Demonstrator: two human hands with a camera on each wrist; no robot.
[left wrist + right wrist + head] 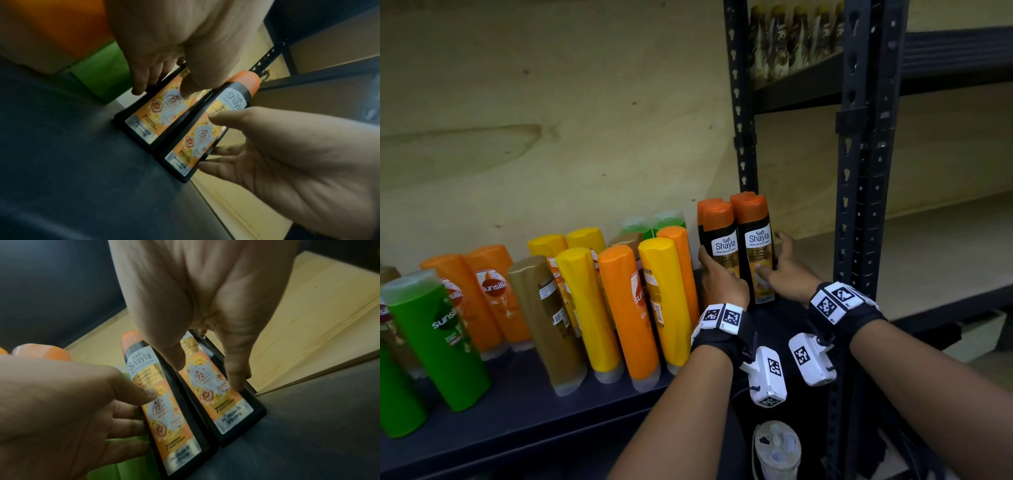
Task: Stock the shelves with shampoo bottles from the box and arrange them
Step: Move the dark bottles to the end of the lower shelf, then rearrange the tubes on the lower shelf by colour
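Two black Safi Shayla bottles (pixel 739 250) with orange caps stand upright, touching, at the dark shelf's (pixel 524 404) right end; my left hand (pixel 722 281) and right hand (pixel 786 270) clasp one each, thumbs on labels, fingers curled.

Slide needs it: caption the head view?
Both hands square up black Safi Shayla bottles on the shelf.

A shop stockroom — dark metal shelving (pixel 859 171) lined with rows of shampoo bottles (pixel 616 308).
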